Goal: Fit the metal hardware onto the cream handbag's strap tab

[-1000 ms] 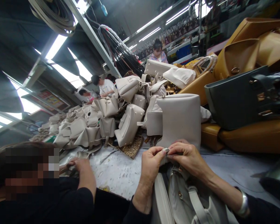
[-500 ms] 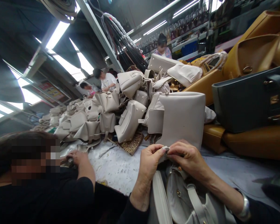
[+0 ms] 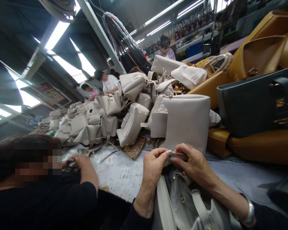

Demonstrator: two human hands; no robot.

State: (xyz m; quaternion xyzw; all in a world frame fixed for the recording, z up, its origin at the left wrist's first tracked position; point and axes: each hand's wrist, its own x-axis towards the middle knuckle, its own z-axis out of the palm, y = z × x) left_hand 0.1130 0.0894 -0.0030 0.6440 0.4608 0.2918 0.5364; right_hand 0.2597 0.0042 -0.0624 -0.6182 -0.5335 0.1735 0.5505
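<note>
My left hand (image 3: 153, 167) and my right hand (image 3: 194, 164) meet at the top edge of a pale beige handbag (image 3: 196, 207) that lies against me at the bottom of the view. Both hands pinch a small beige strap piece (image 3: 179, 155) between thumb and fingers. Just behind them a beige bag panel (image 3: 187, 119) stands upright on the worktable (image 3: 120, 174). A silver bracelet (image 3: 251, 212) circles my right wrist.
A big heap of beige handbags (image 3: 110, 115) covers the table's far side. Tan bags (image 3: 261, 57) and a dark bag (image 3: 254, 102) are stacked on the right. A tray of gold studs (image 3: 134, 148) lies mid-table. A co-worker's hand (image 3: 83, 164) rests at the left; other people sit further back.
My right hand has slid slightly right along the strap piece, drawing out more of it. The camera shifted a little; the co-worker's hand stays put.
</note>
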